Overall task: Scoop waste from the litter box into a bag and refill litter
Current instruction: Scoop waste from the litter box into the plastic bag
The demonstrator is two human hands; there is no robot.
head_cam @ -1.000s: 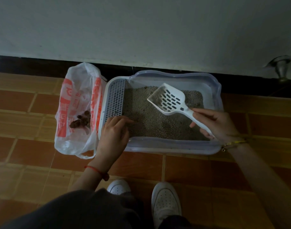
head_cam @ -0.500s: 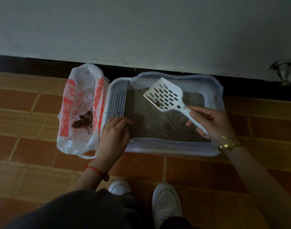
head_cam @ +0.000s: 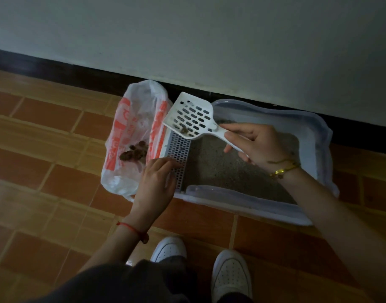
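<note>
Right hand (head_cam: 259,147), fingers (head_cam: 234,128) curled round the scoop (head_cam: 188,115), has swung its clump (head_cam: 184,130) toward the bag (head_cam: 122,127), ready to tip; left hand (head_cam: 157,182) rests slack on the litter box (head_cam: 231,193)

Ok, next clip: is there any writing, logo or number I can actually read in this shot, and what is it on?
Plastic bag: red printed bands with pale characters or a logo, too blurred and crumpled to read.
Scoop: no lettering visible.
Litter box: no lettering visible.
White shoes: no lettering visible.
So there is no text that can be quoted from this frame.
</note>
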